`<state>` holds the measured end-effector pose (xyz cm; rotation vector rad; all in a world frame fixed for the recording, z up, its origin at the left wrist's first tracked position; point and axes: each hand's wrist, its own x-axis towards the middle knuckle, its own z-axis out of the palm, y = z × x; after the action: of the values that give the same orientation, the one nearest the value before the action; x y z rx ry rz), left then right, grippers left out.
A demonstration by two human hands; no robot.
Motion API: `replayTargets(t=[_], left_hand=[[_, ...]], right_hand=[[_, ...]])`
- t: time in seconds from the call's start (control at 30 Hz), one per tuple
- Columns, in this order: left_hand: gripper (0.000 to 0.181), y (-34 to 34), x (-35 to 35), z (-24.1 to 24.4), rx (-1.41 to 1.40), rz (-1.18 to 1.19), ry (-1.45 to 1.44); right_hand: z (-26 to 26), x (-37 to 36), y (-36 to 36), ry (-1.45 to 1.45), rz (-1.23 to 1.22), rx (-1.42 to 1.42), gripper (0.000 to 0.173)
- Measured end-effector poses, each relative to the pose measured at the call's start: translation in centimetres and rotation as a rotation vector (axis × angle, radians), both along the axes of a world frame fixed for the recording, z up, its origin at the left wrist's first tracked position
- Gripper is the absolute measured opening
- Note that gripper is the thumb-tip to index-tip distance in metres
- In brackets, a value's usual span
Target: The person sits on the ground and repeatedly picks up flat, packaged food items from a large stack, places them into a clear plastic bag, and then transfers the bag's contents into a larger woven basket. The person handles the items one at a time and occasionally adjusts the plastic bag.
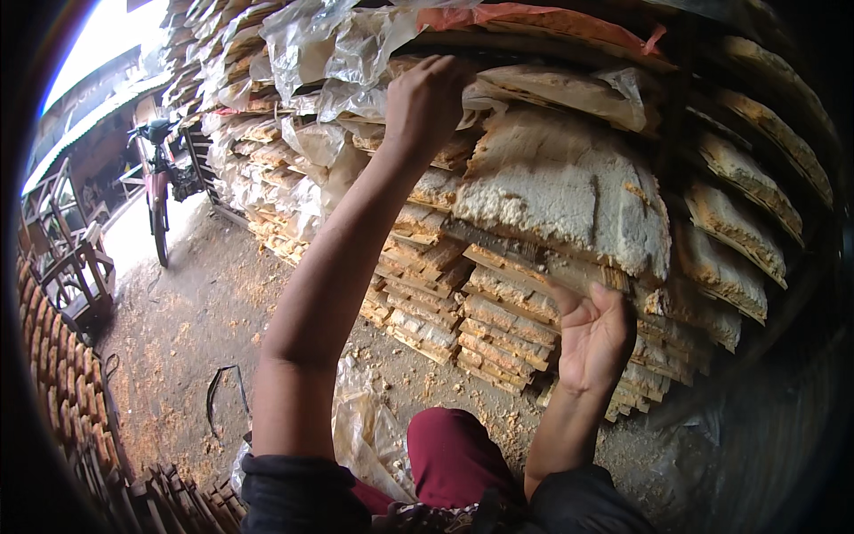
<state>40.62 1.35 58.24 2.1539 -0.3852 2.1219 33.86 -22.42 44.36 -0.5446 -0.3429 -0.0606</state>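
Stacked trays carry thick slabs with a pale, crumbly surface. One wide whitish slab (560,187) slopes towards me on a wooden board (517,250). My left hand (430,90) is raised at the upper left of this slab, beside the dark gap under a red plastic sheet (534,20); its fingertips are hidden. Near the board's lower right edge is my right hand (590,334), palm partly turned up, with thumb and fingers bent. The far fingers are in shadow, and whether they touch the board is unclear.
Clear plastic sheets (300,53) drape over the stacked trays at left. Crumbs and crumpled plastic (367,427) lie on the floor (193,300) near my knee. A bicycle (157,187) stands at the far left, near a wooden frame (67,247). More stacked trays (734,233) rise at right.
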Motion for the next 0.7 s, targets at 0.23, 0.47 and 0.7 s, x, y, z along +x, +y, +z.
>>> replayTargets(t=[0.23,0.47,0.7], left_hand=[[0.005,-1.1,0.0,0.4,-0.061,-0.101,0.028],[0.01,-0.2,0.2,0.6,-0.164,-0.095,0.143],[0.011,-0.4,0.3,1.1,-0.269,-0.125,0.25]], right_hand=[[-1.4,-2.7,-0.5,-0.057,0.012,-0.013,0.029],[-2.0,-6.2,-0.7,-0.147,0.021,0.046,0.036],[-0.1,-7.9,0.2,0.032,0.003,0.098,0.015]])
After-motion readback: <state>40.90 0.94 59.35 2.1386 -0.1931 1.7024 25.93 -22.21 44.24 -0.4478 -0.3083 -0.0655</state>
